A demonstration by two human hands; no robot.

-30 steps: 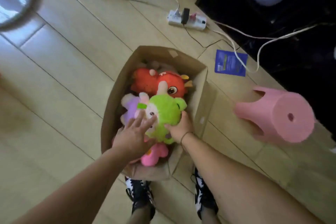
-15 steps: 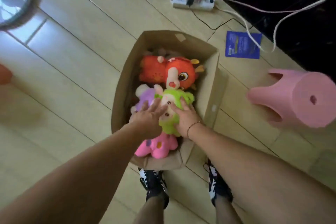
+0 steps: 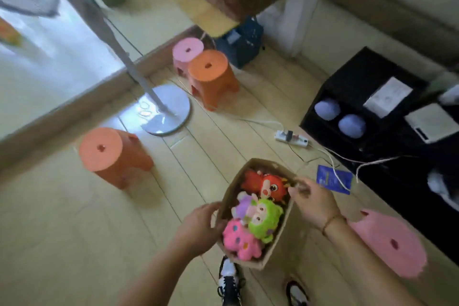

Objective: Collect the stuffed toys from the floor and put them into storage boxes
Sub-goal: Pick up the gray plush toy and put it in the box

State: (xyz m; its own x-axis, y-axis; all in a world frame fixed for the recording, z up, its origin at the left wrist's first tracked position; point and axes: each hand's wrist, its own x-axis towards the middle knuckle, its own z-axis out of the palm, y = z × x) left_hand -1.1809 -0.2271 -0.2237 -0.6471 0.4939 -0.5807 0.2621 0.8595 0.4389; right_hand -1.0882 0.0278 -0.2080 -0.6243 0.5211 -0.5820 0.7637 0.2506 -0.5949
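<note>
A brown cardboard box (image 3: 258,165) sits in front of my feet, filled with stuffed toys. At its far end lies a red toy (image 3: 268,182), then a purple toy (image 3: 242,207), a green toy (image 3: 265,218) in the middle and a pink toy (image 3: 239,240) nearest me. My left hand (image 3: 201,228) grips the box's left wall. My right hand (image 3: 314,202) holds the right rim, fingers curled over the edge. The box looks tilted, its near end above my shoes.
Two orange stools (image 3: 111,156) (image 3: 211,76) and a pink stool (image 3: 187,53) stand on the wooden floor, and another pink stool (image 3: 390,238) is at my right. A fan base (image 3: 171,112), power strip (image 3: 291,136) with cables, blue card (image 3: 334,179) and black cabinet (image 3: 372,117) lie ahead.
My hands left the green toy and took hold of the box's two sides. The view rose, showing much more of the room.
</note>
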